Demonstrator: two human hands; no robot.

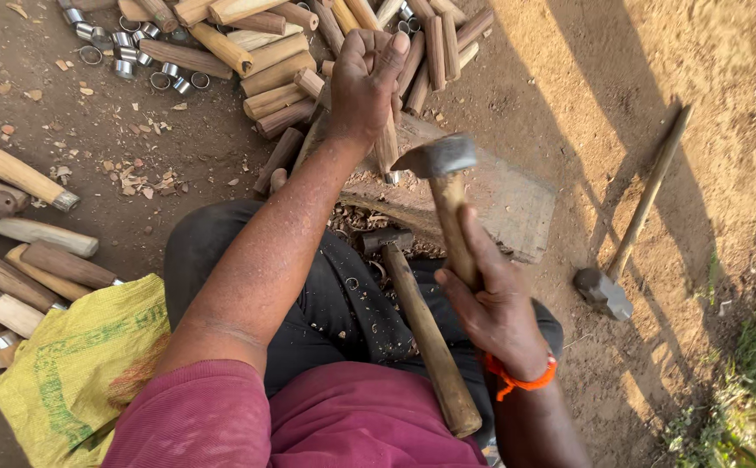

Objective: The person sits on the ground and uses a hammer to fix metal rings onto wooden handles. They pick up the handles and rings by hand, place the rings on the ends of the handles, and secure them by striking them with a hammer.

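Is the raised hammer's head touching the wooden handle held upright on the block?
Apart. The head view shows a strip of block between the hammer head and the wooden handle gripped by the left hand.

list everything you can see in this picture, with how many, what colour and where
Raised hammer: one, grey head, wooden handle, in the right hand.
Wooden handle piece: one, brown, upright on the block, in the left hand.
Wooden block: one, grey-brown, centre, on the ground.
Second hammer: one, wooden handle, resting on the lap.
Third hammer: one, grey head, on the ground at right.
Handle blanks: many, tan and brown, piled at top.
Metal rings: many, silver, top left.
Finished handles: several, brown with metal ends, far left.
Sack: one, yellow-green, lower left.
Left hand: top centre.
Right hand: orange wristband.
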